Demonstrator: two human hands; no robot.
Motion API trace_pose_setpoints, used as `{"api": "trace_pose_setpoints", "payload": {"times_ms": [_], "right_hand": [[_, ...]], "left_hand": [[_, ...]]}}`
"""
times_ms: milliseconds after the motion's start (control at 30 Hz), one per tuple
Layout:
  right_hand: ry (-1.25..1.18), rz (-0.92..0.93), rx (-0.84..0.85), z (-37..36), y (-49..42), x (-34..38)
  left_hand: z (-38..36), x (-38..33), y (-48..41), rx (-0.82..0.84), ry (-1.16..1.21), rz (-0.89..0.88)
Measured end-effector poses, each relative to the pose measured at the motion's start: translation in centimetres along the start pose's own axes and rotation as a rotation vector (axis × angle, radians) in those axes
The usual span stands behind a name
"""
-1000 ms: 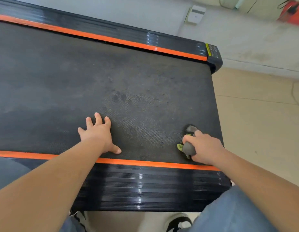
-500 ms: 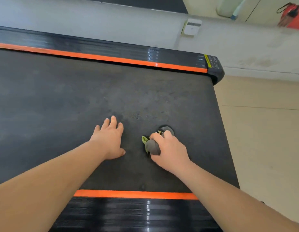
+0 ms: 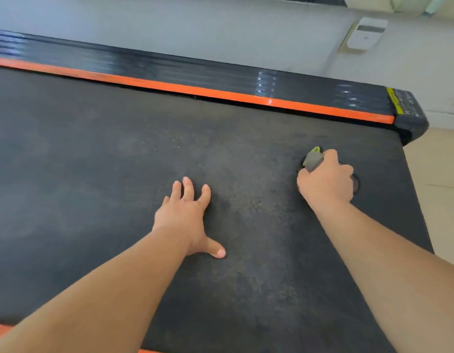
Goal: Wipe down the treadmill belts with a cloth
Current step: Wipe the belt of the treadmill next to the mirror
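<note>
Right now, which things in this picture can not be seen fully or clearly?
Head view:
- cloth: mostly hidden in the right hand; only a grey-green end shows.
- treadmill belt: cut off at the left and bottom edges.
- yellow label at the far corner: print too small and blurred.
- white box in the background: blurred, so it cannot be identified.

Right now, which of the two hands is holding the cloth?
The right hand: its fingers curl round the grey-green cloth, while the left hand lies flat, fingers spread, on the belt.
</note>
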State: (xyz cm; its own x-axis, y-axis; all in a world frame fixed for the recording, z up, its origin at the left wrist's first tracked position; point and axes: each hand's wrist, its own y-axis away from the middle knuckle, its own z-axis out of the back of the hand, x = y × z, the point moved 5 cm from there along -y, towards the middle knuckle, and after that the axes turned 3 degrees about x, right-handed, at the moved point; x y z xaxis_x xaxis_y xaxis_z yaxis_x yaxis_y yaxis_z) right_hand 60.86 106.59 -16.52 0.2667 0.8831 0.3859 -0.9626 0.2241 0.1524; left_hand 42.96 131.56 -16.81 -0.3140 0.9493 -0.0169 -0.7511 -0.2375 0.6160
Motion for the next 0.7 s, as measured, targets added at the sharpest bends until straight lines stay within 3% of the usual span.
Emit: {"api": "trace_pose_setpoints", "payload": {"times_ms": [67, 200, 267, 367, 433, 567, 633, 700], "right_hand": [[-0.006, 0.053, -0.020, -1.8, 2.5, 3.6], [0.138, 0.751, 0.221, -6.4, 10.7, 11.6], [0.167, 0.912, 0.357, -6.5, 10.3, 12.5], [0.277, 0.838, 0.337, -4.9, 3.5, 12.0], [0.300, 0.628, 0.242, -3.5, -2.6, 11.0], [0.057, 0.223, 0.096, -2.5, -7.6, 9.3], [0.053, 0.203, 0.019, -3.6, -5.7, 10.8], [0.078, 0.331, 0.002, -5.5, -2.1, 13.6]], "left_hand": [[-0.1, 0.2, -0.1, -0.007, 0.025, -0.015], [-0.1, 0.5, -0.4, -0.055, 0.047, -0.026], [-0.2, 0.7, -0.2, -0.058, 0.071, -0.035], [-0.5, 1.0, -0.2, -0.078, 0.096, -0.035], [-0.5, 0.9, -0.2, -0.062, 0.090, -0.046], [-0.1, 0.7, -0.3, -0.054, 0.062, -0.061], [-0.2, 0.6, -0.4, -0.045, 0.061, -0.064], [-0.3, 0.6, -0.6, -0.049, 0.061, -0.065]]}}
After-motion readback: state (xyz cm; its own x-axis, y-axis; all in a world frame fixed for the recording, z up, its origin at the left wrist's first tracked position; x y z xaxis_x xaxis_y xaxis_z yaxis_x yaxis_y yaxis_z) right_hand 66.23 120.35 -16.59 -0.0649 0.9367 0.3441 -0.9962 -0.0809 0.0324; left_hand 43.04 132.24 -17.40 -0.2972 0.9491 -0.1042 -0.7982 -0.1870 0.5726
